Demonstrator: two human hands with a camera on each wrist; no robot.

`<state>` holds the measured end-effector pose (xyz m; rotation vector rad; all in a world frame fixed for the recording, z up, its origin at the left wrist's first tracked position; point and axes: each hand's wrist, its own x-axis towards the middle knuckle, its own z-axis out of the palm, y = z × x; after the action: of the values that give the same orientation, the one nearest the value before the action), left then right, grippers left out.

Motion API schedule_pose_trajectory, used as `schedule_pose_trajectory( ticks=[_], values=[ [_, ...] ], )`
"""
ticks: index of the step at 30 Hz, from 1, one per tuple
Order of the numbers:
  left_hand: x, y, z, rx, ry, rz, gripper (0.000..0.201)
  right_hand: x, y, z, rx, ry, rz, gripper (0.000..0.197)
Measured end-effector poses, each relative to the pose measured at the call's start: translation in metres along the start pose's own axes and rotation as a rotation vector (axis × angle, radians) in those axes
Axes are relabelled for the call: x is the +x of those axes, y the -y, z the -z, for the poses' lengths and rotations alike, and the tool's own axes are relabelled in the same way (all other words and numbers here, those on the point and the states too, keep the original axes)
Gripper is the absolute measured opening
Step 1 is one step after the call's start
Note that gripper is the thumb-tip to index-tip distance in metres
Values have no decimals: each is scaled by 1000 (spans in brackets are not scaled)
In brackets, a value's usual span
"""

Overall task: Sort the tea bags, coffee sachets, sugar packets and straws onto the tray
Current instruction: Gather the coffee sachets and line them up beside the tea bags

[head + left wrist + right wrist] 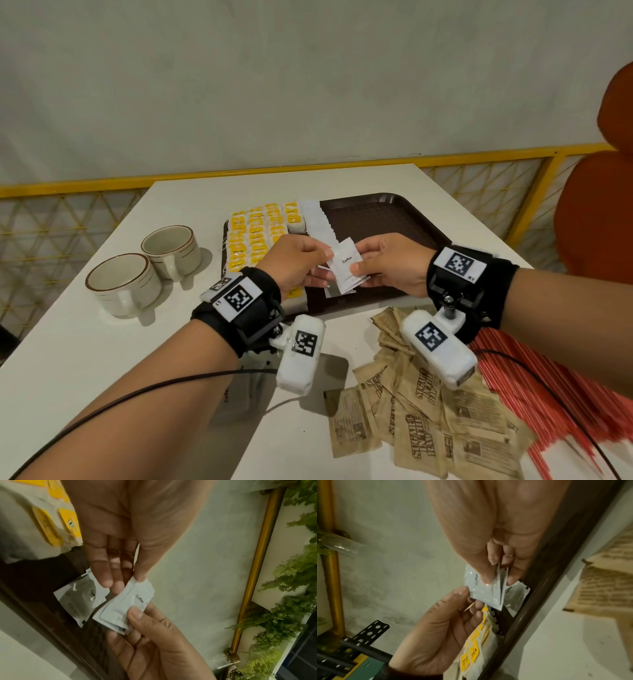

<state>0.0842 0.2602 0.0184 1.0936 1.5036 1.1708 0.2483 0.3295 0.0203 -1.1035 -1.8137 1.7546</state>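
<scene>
Above the brown tray [383, 212], both hands meet on a small stack of white coffee sachets [346, 267]. My right hand [358, 270] pinches the stack's lower end between thumb and fingers [485, 578]. My left hand [325, 255] pinches the upper corner of the top sachet [130, 601] with its thumb. Another coffee sachet [80, 599] lies on the tray below. Yellow-labelled tea bags [257, 236] fill the tray's left part in rows, with a row of white sachets [318, 219] beside them. Brown sugar packets [428, 404] and red straws [548, 394] lie on the table near me.
Two empty cream cups [171, 250] [123, 284] stand left of the tray on the white table [85, 342]. A yellow railing [239, 173] runs behind the table and an orange chair [603, 212] stands at the right. The tray's right half shows bare brown surface.
</scene>
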Motion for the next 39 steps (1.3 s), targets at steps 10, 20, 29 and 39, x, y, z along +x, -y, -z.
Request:
schedule_pose_trajectory(
  ticks=[10,20,29,39],
  values=[
    [9,1,0,134,-50,-27,4,7,-3,0,-171,-154,60,17],
    [20,2,5,287,-129,24,9,9,-11,15,-189,-191,-13,13],
    [18,-14,2,755,-142,-63,26,13,-15,7,-273,-126,-54,18],
    [-19,-5,-25,-356,-36,274,74,19,-18,5,-413,-159,-59,36]
  ],
)
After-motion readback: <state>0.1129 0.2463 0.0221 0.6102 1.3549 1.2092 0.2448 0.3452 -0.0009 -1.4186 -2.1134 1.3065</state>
